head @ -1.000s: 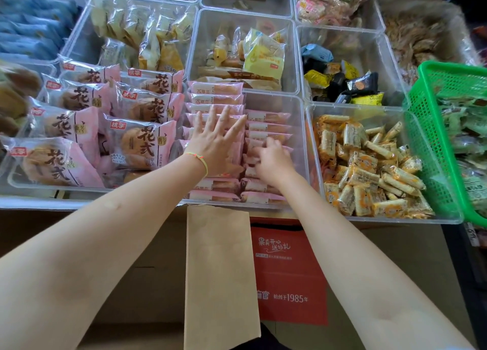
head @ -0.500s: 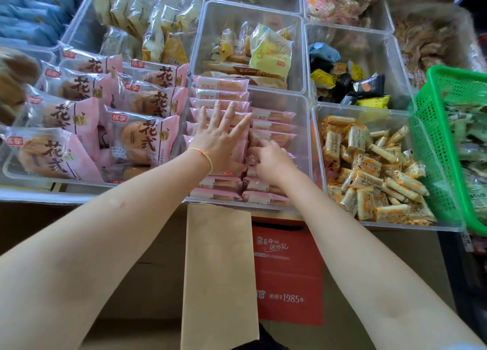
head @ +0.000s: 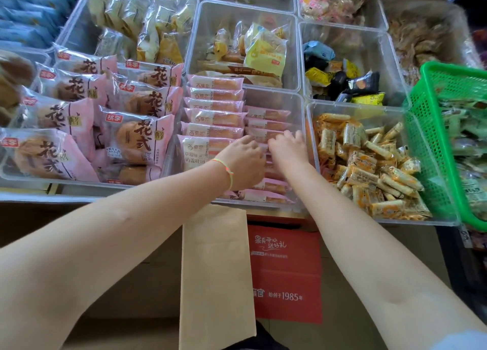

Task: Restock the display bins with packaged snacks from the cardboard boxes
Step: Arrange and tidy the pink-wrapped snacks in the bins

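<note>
A clear display bin [head: 302,104] in the middle holds two columns of slim pink snack packets, a left column [head: 216,96] and a right column [head: 266,113]. My left hand [head: 243,164], with a coloured wrist band, and my right hand [head: 288,150] are side by side on the right column. Both have fingers curled down into the packets, and the fingertips are hidden among them. Below the bins a brown cardboard flap [head: 216,270] stands up beside a red cardboard box [head: 287,270].
Large pink bread packs [head: 137,139] fill the bin to the left. Small orange-wrapped snacks [head: 369,165] fill the bin to the right, beside a green mesh basket [head: 434,139]. Further bins of yellow and mixed packets [head: 266,49] sit behind.
My left hand left the left column, where it lay flat with spread fingers, and moved right beside my right hand with fingers curled. The view shifted closer.
</note>
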